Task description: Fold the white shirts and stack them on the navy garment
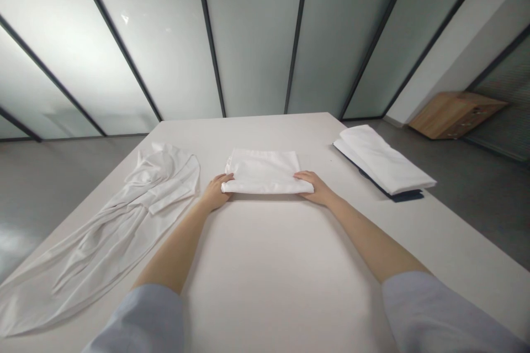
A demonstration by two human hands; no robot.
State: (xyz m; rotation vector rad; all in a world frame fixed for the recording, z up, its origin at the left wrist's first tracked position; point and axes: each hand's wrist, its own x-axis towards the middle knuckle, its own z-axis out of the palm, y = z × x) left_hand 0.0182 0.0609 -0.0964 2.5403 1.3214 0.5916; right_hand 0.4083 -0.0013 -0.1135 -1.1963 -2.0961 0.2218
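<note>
A folded white cloth (265,169) lies flat on the table in front of me, its thick folded edge facing my body. My left hand (217,191) grips the near left corner, fingers on top and thumb side hidden beneath or behind the edge. At the near right corner my right hand (314,187) holds the same cloth, its fingers laid over the top. Both arms stretch forward over the table.
A crumpled white cloth (136,226) spreads along the left side of the white table (285,275). Folded white fabric (381,157) rests on dark navy fabric (401,196) at the right edge. A wooden cabinet (451,114) stands on the floor beyond, near frosted glass panels (252,32).
</note>
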